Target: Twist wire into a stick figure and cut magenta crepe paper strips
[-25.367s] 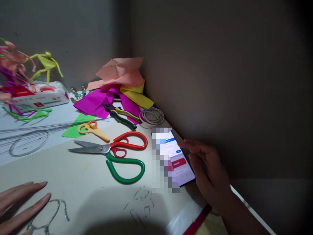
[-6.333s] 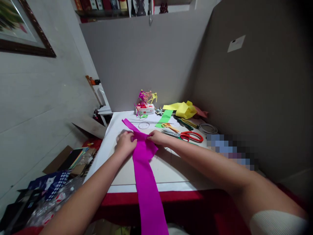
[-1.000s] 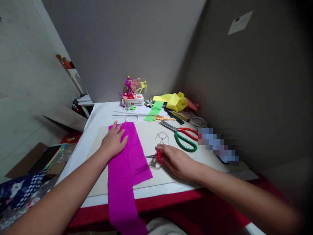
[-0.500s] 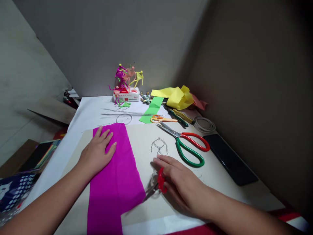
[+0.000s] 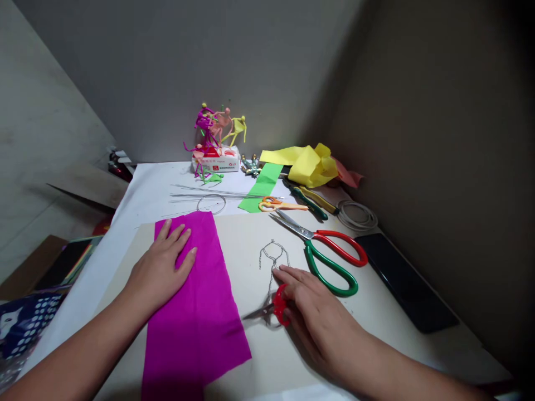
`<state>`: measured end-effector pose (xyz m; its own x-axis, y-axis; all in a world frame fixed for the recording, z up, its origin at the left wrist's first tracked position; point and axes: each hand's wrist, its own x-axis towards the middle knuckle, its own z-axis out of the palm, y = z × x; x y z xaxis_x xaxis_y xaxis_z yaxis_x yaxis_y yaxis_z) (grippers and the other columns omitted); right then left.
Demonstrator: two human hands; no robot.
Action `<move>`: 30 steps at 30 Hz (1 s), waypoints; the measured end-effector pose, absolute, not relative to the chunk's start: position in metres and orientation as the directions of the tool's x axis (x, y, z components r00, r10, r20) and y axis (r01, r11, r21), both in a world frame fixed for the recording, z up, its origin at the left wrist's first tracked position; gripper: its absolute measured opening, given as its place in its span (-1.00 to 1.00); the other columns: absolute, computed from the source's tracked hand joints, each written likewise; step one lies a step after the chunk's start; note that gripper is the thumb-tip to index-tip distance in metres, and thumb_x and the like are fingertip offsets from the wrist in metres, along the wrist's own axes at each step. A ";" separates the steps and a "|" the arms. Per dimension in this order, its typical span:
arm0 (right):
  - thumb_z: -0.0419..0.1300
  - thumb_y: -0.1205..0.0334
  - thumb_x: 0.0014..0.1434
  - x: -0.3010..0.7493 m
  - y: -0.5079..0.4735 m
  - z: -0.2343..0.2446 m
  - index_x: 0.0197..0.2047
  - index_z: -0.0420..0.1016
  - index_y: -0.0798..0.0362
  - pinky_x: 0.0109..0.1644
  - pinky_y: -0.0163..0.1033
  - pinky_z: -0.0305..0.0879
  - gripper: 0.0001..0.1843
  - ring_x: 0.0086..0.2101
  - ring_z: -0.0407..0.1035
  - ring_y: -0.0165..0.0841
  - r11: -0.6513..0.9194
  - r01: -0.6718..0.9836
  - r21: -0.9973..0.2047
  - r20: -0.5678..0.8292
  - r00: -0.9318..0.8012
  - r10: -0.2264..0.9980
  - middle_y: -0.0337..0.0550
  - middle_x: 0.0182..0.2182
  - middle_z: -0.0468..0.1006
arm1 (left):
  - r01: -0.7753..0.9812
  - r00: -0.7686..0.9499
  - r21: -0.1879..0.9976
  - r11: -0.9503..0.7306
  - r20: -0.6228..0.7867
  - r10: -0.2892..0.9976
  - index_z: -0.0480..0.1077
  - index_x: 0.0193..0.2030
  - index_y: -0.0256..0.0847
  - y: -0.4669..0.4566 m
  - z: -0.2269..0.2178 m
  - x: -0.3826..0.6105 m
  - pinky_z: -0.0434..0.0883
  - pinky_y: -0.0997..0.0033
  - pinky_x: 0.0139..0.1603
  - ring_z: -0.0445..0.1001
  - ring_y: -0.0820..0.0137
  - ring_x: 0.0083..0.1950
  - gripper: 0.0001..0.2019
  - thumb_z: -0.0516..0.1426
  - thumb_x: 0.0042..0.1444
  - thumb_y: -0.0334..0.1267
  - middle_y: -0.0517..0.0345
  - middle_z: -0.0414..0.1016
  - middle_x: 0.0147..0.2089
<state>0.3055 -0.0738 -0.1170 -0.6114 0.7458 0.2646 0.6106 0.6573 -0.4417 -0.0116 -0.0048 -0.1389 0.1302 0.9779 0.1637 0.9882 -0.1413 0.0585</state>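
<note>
My left hand [image 5: 161,270] lies flat with fingers spread on a sheet of magenta crepe paper [image 5: 209,312], which has a slanting cut edge at its lower right. In my right hand [image 5: 315,309] is a pair of small red-handled scissors [image 5: 280,305]. Their dark blades point left, with the tip close to the paper's right edge. Beneath that hand and the scissors lies a twisted wire figure [image 5: 273,256], its lower part partly covered. Just beyond sits a large pair of scissors [image 5: 310,236] with one red and one green handle, blades slightly apart.
A black phone [image 5: 405,281] and a coil of cable [image 5: 357,215] lie at right. Behind are orange scissors [image 5: 284,205], pliers [image 5: 311,200], green paper [image 5: 262,186], yellow crepe paper [image 5: 311,167] and loose wires [image 5: 196,195]. Small colourful figures [image 5: 215,125] stand on a white-and-red box [image 5: 221,160].
The scissors in my right hand have moved off the paper's lower right corner and a little up, blades now pointing more to the left. My left hand stays on the paper.
</note>
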 end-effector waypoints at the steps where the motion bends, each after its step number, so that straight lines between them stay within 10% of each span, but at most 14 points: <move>1: 0.00 0.41 0.16 0.306 -0.074 -0.117 0.03 0.18 0.07 0.17 0.16 0.20 -0.66 0.19 0.10 -0.09 0.655 0.608 -0.449 0.276 -0.602 0.749 0.15 0.15 0.28 | 0.988 0.128 0.061 -0.139 0.160 0.979 0.21 0.24 -0.34 -0.005 -0.138 -0.011 0.07 0.10 0.33 -0.18 0.19 0.41 -0.40 -0.12 0.17 -0.01 0.01 0.17 0.31; 8: 0.06 0.38 0.15 0.303 -0.077 -0.112 -0.09 0.28 -0.03 0.15 0.11 0.19 -0.76 0.16 0.14 -0.11 0.601 0.524 -0.604 0.335 -0.516 0.788 0.04 0.12 0.31 | 0.991 0.111 0.052 -0.120 0.149 0.983 0.22 0.23 -0.36 -0.005 -0.131 -0.004 0.08 0.13 0.32 -0.17 0.17 0.40 -0.43 -0.13 0.20 -0.04 -0.05 0.18 0.30; 14: 0.20 0.19 0.11 0.304 -0.077 -0.107 -0.38 0.37 -0.01 -0.09 -0.10 0.40 -0.90 -0.14 0.42 -0.21 0.195 0.185 -0.963 0.134 -0.298 0.945 -0.05 -0.20 0.52 | 0.990 0.056 0.115 -0.077 0.180 0.982 -0.06 0.34 -0.45 -0.010 -0.126 -0.002 0.08 0.15 0.31 -0.23 0.14 0.41 -0.33 -0.13 0.21 -0.01 -0.13 0.04 0.36; 23: 0.20 0.08 0.12 0.262 -0.121 -0.075 -0.24 0.48 0.02 -0.33 -0.21 0.42 -0.79 -0.43 0.44 -0.33 -0.137 0.061 -0.989 -0.148 -0.536 0.831 -0.10 -0.40 0.55 | 0.991 0.042 0.119 -0.063 0.176 0.984 0.12 0.27 -0.45 -0.015 -0.128 -0.005 -0.04 0.10 0.34 -0.29 0.11 0.42 -0.35 -0.18 0.22 0.04 -0.18 -0.02 0.37; 30: 0.00 0.21 0.25 0.203 -0.097 -0.074 -0.24 0.22 0.04 -0.26 -0.28 0.31 -0.91 -0.37 0.36 -0.41 0.296 0.207 -0.933 0.129 -0.574 0.809 -0.21 -0.40 0.44 | 0.970 -0.018 0.243 -0.029 0.188 0.982 0.12 0.27 -0.46 -0.012 -0.135 -0.009 -0.14 0.03 0.35 -0.36 0.05 0.41 -0.33 -0.28 0.24 0.06 -0.21 -0.10 0.39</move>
